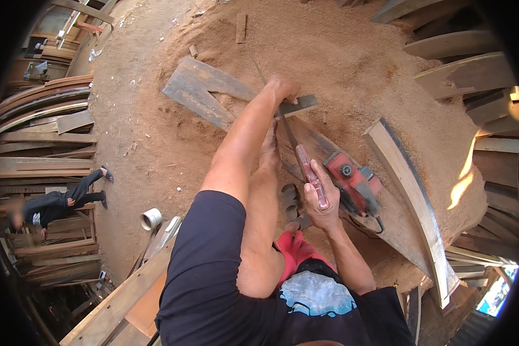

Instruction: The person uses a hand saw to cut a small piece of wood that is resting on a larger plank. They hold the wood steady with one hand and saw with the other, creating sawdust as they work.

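My right hand (322,202) is closed around the reddish handle of a long, narrow, dark-bladed tool (291,131). Its blade runs up and forward past my left hand; the exact kind cannot be made out. My left hand (284,89) is curled down at a short grey wood strip (303,105), its fingers mostly hidden behind the wrist and knuckles. Strip and blade cross beside that hand. Beneath them lies a long weathered board (314,141) on the sawdust. My bare leg reaches forward between my arms, its foot near the board.
A red electric planer (354,184) rests on the board, right of my right hand. Beyond it a curved timber (409,202) leans. A notched plank (199,89) lies front left. A white cylinder (151,219) is at left. Stacked lumber lines both sides; another person (55,207) is far left.
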The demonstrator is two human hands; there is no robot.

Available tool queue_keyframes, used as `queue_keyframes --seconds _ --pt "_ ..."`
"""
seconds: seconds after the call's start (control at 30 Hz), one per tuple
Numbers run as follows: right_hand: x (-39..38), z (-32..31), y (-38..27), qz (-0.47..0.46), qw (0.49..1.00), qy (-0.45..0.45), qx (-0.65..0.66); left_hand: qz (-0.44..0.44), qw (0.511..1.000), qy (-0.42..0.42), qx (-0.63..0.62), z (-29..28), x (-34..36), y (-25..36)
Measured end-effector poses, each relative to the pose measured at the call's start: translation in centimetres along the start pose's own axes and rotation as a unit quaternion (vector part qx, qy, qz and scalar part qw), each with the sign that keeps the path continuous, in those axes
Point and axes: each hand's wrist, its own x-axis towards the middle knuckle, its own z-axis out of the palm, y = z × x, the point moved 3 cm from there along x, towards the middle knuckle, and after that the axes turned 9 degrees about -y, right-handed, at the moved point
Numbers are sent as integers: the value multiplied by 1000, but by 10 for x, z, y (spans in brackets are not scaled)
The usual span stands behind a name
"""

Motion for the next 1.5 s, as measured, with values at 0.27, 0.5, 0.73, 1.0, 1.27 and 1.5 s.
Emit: queue_keyframes --seconds 0.27,0.5,0.73,1.0,1.27,1.5 --pt "7 -13 -9 24 999 -18 -13 -17 997 68 -20 0 -25 7" --pt "3 -7 -11 34 999 -13 15 60 998 -3 0 10 -12 -1" --pt "-92 -54 -29 56 997 -34 -42 40 998 34 -30 2 -35 9" --pt "16 -9 2 10 999 19 -34 91 996 15 13 -1 -8 6" --pt "-92 -50 -12 47 998 -28 -44 6 1000 -7 -4 -3 -25 9" --pt "-14 -19 5 19 999 7 -50 103 994 16 18 0 -11 6"
